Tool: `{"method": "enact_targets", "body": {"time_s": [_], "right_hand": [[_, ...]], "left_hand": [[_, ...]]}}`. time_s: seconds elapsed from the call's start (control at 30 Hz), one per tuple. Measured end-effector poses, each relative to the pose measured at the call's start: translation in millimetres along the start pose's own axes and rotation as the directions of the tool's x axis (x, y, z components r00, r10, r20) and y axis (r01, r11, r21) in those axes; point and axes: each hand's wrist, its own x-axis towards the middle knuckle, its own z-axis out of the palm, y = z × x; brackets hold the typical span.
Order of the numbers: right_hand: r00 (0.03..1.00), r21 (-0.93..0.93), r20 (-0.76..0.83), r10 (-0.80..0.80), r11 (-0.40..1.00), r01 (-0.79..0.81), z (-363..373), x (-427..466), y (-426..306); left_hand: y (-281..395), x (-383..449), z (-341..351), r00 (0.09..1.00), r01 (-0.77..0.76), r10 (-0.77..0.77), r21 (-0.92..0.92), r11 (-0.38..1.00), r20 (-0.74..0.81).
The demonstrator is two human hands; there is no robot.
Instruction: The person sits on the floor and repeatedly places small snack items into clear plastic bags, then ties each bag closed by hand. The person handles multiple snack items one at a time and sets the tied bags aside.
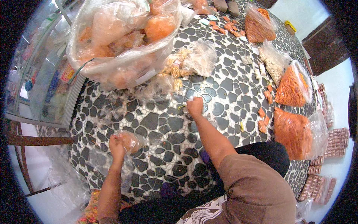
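Observation:
At the lower left, my left hand (117,145) grips the gathered plastic of a small clear bag (133,142) with orange food inside. The bag hangs beside my fingers, just above or on the stone-patterned floor (149,121). My right hand (195,107) is reached forward over the floor with its fingers curled. A pale glint shows at its fingertips, and whether it pinches something is too small to tell. Close to it is a thin yellow-green strand (181,107). Ahead sits a large open plastic sack (123,63) filled with bagged orange food.
Small bundles of pale sticks (176,68) lie by a crumpled clear bag (200,57). Along the right stand big bags of orange snacks (292,133) and small orange packets (263,120). A glass display case (47,84) borders the left. Stacked packs (337,142) line the right wall.

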Motion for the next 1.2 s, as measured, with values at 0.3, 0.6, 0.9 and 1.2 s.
{"method": "enact_targets", "body": {"time_s": [0.3, 0.6, 0.9, 1.2], "right_hand": [[0.703, 0.126, -0.014, 0.711, 0.699, -0.704, -66.7, -37.0, -2.7], [0.831, -0.038, -0.205, 0.516, 0.845, -0.534, -25.6, -88.6, 73.8], [0.923, 0.030, 0.101, 0.372, 0.926, -0.376, -53.3, -56.0, 27.1], [0.991, -0.129, -0.001, 0.132, 0.983, -0.131, -22.8, -50.4, 38.1]], "left_hand": [[14.8, 0.8, -1.2, 0.997, -0.059, 0.062, -0.066, 0.996, 0.045], [-3.1, -3.6, 3.8, 0.998, -0.053, 0.053, -0.024, 0.998, 0.034], [0.9, -3.1, 2.3, 0.998, -0.050, 0.050, 0.003, 0.999, 0.031], [22.5, -15.3, 0.0, 0.999, -0.007, 0.010, -0.103, 0.995, 0.034]]}}
